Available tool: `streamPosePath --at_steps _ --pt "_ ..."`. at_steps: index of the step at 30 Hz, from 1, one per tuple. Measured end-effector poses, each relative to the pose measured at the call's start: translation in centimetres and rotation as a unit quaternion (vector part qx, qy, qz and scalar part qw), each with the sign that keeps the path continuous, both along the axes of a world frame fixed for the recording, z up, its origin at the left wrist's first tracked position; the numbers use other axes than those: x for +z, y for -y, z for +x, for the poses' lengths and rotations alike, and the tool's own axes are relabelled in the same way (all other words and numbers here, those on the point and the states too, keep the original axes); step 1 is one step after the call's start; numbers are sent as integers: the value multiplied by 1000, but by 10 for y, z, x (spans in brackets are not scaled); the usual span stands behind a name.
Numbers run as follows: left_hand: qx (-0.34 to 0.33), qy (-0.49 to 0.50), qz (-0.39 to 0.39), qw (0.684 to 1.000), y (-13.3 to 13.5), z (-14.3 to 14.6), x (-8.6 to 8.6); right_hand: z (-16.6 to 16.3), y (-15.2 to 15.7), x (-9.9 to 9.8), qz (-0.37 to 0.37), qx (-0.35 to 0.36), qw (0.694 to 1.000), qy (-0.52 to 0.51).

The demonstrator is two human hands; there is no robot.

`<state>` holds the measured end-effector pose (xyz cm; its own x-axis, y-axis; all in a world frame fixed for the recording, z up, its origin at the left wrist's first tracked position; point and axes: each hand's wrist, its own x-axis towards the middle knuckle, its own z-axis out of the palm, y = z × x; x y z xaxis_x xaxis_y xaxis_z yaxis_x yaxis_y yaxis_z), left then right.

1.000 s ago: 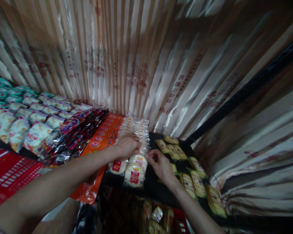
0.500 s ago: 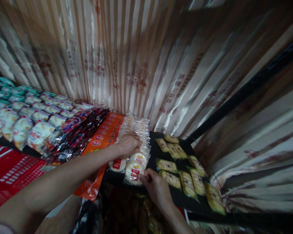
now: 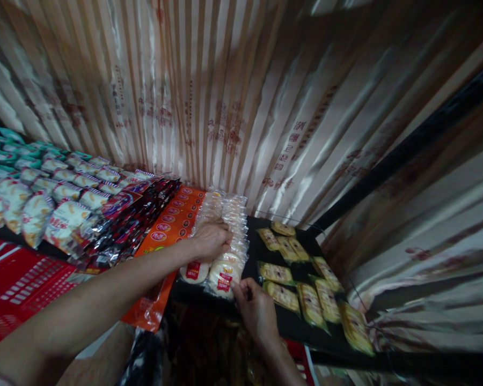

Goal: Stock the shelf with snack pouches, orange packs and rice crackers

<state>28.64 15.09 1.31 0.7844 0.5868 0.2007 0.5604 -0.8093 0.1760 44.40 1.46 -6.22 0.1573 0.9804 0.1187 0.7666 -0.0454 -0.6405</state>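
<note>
Two rows of round white rice crackers in clear packets stand on a black shelf. My left hand [image 3: 212, 239] lies across the rows with its fingers curled down against the packets of the right row. At the front of that row is a rice cracker packet [image 3: 222, 279] with a red label. My right hand [image 3: 258, 311] pinches its right edge between thumb and index finger. The left row's front packet [image 3: 194, 272] also has a red label and sits below my left wrist. My left hand's fingertips are partly hidden.
Yellow packaged biscuits [image 3: 282, 296] lie loosely on the black shelf [image 3: 251, 229] to the right. An orange printed sheet [image 3: 167, 222], dark shiny packets [image 3: 123, 228] and white snack bags [image 3: 66, 222] are leftward. A red basket [image 3: 28, 284] stands below; a pleated curtain [image 3: 225, 107] hangs behind.
The front rice cracker packet of the right row has shifted slightly back against the row, with my right hand at its edge. My left hand has stayed in place.
</note>
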Motion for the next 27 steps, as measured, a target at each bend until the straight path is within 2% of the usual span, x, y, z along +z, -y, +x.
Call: streamPosePath --at_steps 3,6,8,10,12,14,15,18,21,24,27 --pt "16 20 5 1000 9 -2 7 -1 0 -3 15 -13 1000 6" --pt "63 72 12 995 26 -2 18 -3 0 -6 41 -27 999 19" --pt "101 103 2 990 44 3 21 -6 1 -6 55 -29 998 22" --pt "137 127 -14 982 70 14 15 -9 2 -6 66 -29 997 28" --pt "204 218 -62 952 102 27 -1 -10 3 -4 74 -27 996 33" --pt "269 303 -87 910 137 41 -25 -11 5 -2 72 -17 997 33" --pt "279 330 -88 897 153 47 -38 -10 5 -1 64 -11 997 31" --pt "295 347 -43 889 187 58 -72 -10 6 -2 42 -13 999 26" --pt "325 340 -6 882 196 61 -92 -9 6 -6 66 -25 997 16" --pt "340 328 7 881 190 58 -104 -7 6 -9 86 -15 996 -19" --pt "327 304 23 895 182 51 -114 -2 10 -9 77 7 993 -92"
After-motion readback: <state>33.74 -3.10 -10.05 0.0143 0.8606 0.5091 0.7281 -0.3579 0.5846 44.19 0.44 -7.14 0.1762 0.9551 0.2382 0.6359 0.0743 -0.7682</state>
